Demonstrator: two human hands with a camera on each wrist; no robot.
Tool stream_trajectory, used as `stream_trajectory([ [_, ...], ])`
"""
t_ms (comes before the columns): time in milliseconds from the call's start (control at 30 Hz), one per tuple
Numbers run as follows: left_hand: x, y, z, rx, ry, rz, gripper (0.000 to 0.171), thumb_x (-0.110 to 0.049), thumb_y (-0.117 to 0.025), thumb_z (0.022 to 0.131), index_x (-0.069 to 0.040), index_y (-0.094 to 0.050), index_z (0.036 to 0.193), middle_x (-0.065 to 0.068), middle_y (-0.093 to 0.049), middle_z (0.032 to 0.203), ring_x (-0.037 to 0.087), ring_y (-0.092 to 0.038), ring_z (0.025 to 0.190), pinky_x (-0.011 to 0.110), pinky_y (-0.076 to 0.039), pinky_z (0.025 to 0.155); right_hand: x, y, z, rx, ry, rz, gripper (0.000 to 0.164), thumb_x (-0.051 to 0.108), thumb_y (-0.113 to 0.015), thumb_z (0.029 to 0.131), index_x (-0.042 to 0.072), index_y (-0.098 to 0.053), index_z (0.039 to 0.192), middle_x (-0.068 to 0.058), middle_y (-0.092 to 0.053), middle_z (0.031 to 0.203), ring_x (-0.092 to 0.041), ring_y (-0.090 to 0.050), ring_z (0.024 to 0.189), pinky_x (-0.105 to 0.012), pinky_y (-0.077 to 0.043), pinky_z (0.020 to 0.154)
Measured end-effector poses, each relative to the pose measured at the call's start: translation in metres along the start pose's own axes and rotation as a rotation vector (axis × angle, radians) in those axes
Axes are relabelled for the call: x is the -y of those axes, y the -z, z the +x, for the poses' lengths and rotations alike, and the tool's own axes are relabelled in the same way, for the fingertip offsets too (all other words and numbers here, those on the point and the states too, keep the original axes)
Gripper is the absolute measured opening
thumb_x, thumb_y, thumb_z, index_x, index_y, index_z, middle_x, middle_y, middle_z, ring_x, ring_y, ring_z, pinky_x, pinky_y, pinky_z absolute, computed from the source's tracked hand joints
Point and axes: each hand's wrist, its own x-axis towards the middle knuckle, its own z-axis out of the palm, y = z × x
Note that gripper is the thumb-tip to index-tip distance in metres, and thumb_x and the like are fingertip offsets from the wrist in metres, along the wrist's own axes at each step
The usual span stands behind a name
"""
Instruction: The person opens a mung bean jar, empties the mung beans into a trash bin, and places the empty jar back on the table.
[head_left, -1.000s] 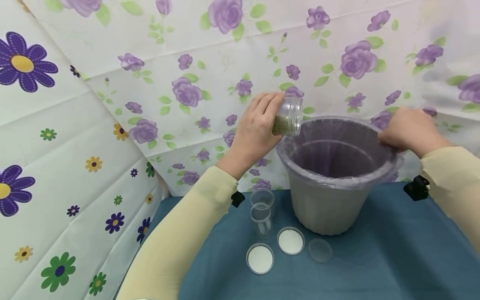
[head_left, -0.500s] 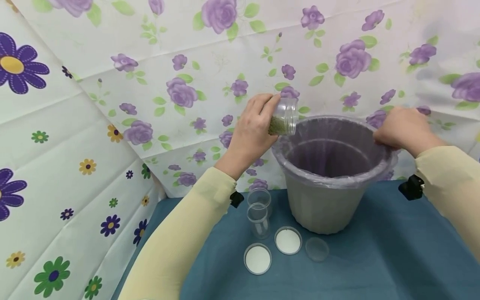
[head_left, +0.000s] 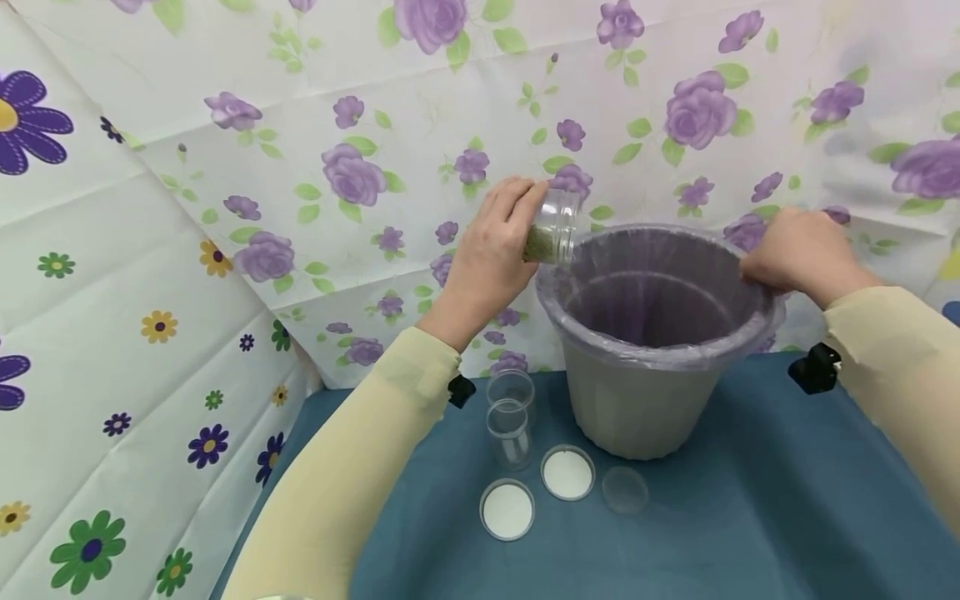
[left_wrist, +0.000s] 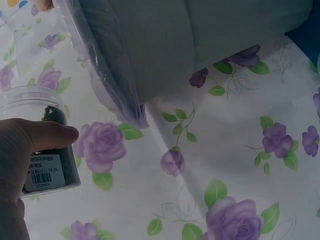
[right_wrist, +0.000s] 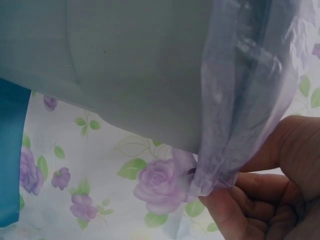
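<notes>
My left hand [head_left: 491, 242] grips a clear plastic jar [head_left: 551, 225] part full of green granules. The jar lies on its side in the hand, its uncovered mouth facing right beside the left rim of a grey bin [head_left: 637, 408]. A printed barcode label [left_wrist: 45, 172] shows on the jar in the left wrist view. A thin purple bin liner [head_left: 660, 358] is folded over the bin's rim. On the bin's right side, my right hand [head_left: 802, 254] pinches the liner at the rim. Its thumb and fingers meet around the liner's edge in the right wrist view.
Two clear open jars [head_left: 510, 446] stand left of the bin on the blue cloth [head_left: 675, 550]. In front lie two round lids [head_left: 507, 511] with white inner faces and a clear disc [head_left: 625, 490]. A flowered sheet [head_left: 420, 125] hangs close behind the bin.
The head view has shifted, so everything sits slightly further left and higher. The jar's mouth tips slightly lower, with the left hand still gripping it. The right hand stays at the rim.
</notes>
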Motion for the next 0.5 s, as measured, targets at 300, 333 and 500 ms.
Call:
stream_trajectory([
  [300,-0.0005,0.0021,0.0026,0.004,-0.009,-0.022,0.077,0.001,-0.076,0.069,-0.006,-0.043,0.138,0.011,-0.045,0.136,0.023,-0.034,0.136,0.023,-0.03,0.114,-0.0006,0.0049,0.0031,0.039,-0.003,-0.004,0.029,0.025,-0.064,0.071,0.008,-0.053,0.05,-0.003,-0.049,0.046,-0.025,-0.048,0.049,-0.032,-0.037,0.045],
  [333,-0.0008,0.0018,0.0027,0.002,-0.013,-0.02,0.076,0.001,-0.075,0.069,-0.006,-0.043,0.138,0.011,-0.045,0.136,0.023,-0.034,0.136,0.023,-0.029,0.114,-0.0004,0.005,0.0034,0.041,-0.001,-0.009,0.03,0.025,-0.064,0.072,0.008,-0.053,0.05,-0.003,-0.048,0.046,-0.025,-0.048,0.049,-0.032,-0.037,0.045],
  [500,-0.003,-0.0003,0.0026,-0.011,-0.022,-0.006,0.073,-0.001,-0.074,0.072,-0.008,-0.044,0.138,0.011,-0.045,0.136,0.022,-0.033,0.137,0.028,-0.037,0.111,-0.0004,0.004,0.0043,0.043,-0.001,-0.026,0.031,0.027,-0.064,0.073,0.009,-0.052,0.051,-0.002,-0.046,0.047,-0.025,-0.049,0.05,-0.032,-0.038,0.045],
])
